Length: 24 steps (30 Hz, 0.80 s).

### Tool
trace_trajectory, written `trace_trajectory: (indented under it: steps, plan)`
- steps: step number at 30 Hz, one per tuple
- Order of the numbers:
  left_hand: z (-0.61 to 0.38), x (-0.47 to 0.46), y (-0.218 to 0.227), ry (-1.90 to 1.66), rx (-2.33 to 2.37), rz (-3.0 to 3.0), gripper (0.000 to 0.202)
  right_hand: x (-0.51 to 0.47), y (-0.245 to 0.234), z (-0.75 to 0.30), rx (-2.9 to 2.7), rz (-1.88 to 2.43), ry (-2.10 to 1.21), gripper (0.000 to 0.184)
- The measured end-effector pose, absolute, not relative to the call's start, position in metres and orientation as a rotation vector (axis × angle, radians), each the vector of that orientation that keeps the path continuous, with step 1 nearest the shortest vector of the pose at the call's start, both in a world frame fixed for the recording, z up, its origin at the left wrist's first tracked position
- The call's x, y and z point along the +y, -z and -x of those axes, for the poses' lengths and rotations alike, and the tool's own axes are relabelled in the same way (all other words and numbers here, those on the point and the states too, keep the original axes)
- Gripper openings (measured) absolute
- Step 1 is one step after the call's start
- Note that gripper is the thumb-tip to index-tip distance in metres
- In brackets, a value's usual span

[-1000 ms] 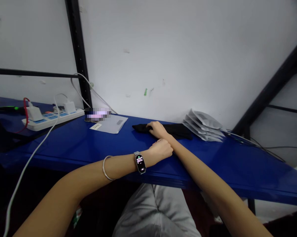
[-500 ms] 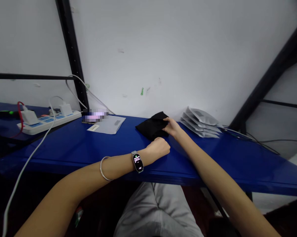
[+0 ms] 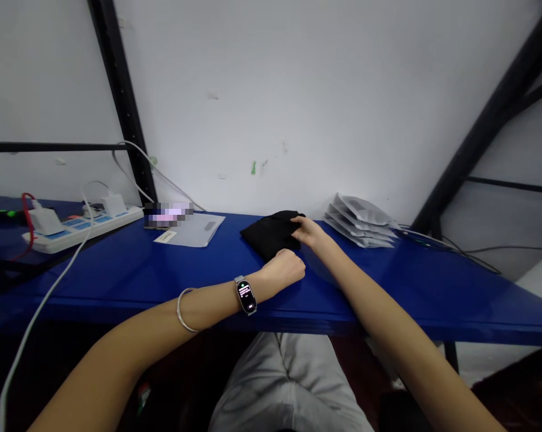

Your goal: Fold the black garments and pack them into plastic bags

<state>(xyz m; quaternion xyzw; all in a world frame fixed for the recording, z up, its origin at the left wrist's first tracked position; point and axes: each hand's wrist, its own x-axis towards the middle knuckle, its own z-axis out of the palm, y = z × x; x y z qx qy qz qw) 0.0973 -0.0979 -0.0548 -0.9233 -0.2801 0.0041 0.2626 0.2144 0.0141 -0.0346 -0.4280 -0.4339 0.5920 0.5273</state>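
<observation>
A folded black cloth (image 3: 268,234) lies on the blue table (image 3: 131,270) near the wall. My right hand (image 3: 310,233) grips the cloth's right edge with its fingers closed on the fabric. My left hand (image 3: 283,268) rests in a loose fist on the table just in front of the cloth, and I cannot see anything in it. A smart band and a silver bangle sit on my left forearm.
A stack of grey plastic pouches (image 3: 358,219) lies right of the cloth. A flat grey pouch with a label (image 3: 192,228) lies to the left. A white power strip (image 3: 79,225) with chargers and cables sits at far left. Black shelf posts stand behind.
The black cloth, spread out long a second ago, has been folded over to the left into a compact bundle by my right hand. My left fist has hardly moved.
</observation>
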Motion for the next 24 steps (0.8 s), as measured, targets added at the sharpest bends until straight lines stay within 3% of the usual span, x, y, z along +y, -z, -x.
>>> trace_trajectory:
  steps: [4,11,20,24]
  plan:
    - [-0.097,-0.096,0.056,0.011,-0.752,2.497,0.023,0.018,0.022,-0.232,-1.125,0.934,-1.288,0.015]
    - [-0.096,-0.103,0.046,0.071,-0.883,2.506,0.023,0.009,-0.005,-0.267,-0.775,0.802,-1.274,0.021]
    - [-0.057,-0.07,0.016,0.233,-1.481,2.364,0.019,-0.011,-0.008,-0.218,-0.65,0.657,-1.554,0.031]
    - [-0.038,-0.055,0.016,0.219,-1.549,2.337,0.025,-0.006,0.005,-0.21,-0.851,0.892,-1.439,0.033]
